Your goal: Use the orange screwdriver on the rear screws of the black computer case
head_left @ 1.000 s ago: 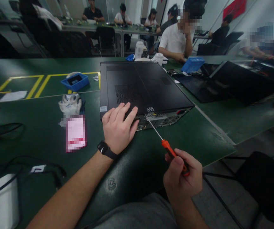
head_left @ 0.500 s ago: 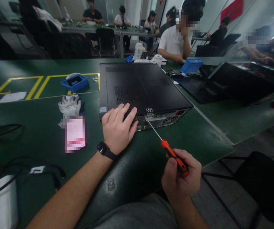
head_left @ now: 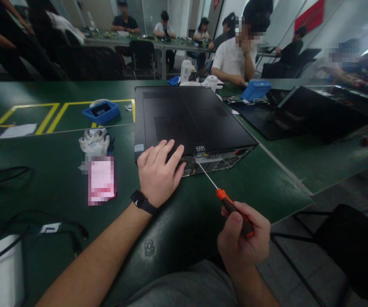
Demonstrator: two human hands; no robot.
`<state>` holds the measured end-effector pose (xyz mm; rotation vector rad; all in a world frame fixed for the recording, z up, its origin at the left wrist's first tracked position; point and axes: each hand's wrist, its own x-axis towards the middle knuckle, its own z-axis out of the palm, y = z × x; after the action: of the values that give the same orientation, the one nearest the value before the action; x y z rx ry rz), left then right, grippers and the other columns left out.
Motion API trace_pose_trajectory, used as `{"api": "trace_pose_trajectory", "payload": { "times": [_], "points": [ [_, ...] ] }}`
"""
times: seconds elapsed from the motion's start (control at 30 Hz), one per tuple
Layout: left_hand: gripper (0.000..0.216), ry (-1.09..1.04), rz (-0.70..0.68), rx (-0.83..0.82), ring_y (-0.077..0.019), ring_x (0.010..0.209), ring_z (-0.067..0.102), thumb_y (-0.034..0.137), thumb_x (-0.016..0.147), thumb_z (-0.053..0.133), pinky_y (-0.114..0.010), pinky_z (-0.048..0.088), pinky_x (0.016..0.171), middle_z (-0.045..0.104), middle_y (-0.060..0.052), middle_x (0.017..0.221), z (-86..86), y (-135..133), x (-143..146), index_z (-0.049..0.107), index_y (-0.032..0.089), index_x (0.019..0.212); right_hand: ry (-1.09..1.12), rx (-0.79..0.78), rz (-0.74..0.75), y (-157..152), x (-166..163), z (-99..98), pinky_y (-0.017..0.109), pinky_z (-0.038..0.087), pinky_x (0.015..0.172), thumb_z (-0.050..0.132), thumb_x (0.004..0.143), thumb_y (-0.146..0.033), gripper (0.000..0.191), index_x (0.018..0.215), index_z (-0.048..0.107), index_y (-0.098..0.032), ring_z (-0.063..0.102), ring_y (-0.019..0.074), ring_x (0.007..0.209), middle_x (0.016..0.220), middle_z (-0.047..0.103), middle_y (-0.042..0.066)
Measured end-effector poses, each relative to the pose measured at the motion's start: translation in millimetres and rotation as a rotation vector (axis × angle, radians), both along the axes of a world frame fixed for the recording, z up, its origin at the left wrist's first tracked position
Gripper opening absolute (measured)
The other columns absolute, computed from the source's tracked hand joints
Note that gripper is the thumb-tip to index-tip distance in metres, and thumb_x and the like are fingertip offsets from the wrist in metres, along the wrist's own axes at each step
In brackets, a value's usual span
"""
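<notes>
A black desktop computer case (head_left: 196, 117) lies flat on the green table (head_left: 43, 170), its rear panel facing me. My left hand (head_left: 158, 172) rests flat on the case's near left corner, fingers stretched out; a black watch sits on that wrist. My right hand (head_left: 243, 238) is closed round the orange handle of a screwdriver (head_left: 227, 202). The screwdriver's thin metal shaft runs up and left, and its tip touches the rear panel near the top edge.
A blue tray (head_left: 101, 111) stands behind yellow floor-tape lines at the left. White gloves (head_left: 94, 140) and a pink card lie left of the case. Black cables and a white box sit at the near left. Another open case and seated people are at the right and back.
My right hand has turned slightly on the screwdriver handle. My left hand and the case stay where they were.
</notes>
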<state>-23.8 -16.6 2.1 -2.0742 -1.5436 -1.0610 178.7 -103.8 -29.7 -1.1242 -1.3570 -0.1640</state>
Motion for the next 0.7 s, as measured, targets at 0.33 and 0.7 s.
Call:
{"api": "trace_pose_trajectory", "payload": {
  "times": [0.33,0.7],
  "points": [
    [0.042,0.033,0.015,0.034,-0.0318,0.135,0.062,0.033,0.097,0.066,-0.049,0.038,0.112,0.069,-0.011,0.144,-1.0,0.9,-0.3,0.066,0.023,0.138,0.012,-0.014,0.009,-1.5,0.8,-3.2,0.024,0.059,0.058,0.069,0.093,-0.022,0.024,0.117,0.068,-0.018,0.072,0.0116,0.065,0.098,0.075,0.003],
    [0.041,0.032,0.018,0.043,-0.0315,0.135,0.062,0.033,0.097,0.066,-0.049,0.038,0.112,0.069,-0.011,0.144,-1.4,1.1,-0.1,0.066,0.023,0.137,0.010,-0.040,0.009,-2.3,-2.1,-2.6,0.024,0.059,0.060,0.069,0.093,-0.023,0.025,0.118,0.067,-0.018,0.073,0.0120,0.065,0.095,0.075,0.003]
  ]
}}
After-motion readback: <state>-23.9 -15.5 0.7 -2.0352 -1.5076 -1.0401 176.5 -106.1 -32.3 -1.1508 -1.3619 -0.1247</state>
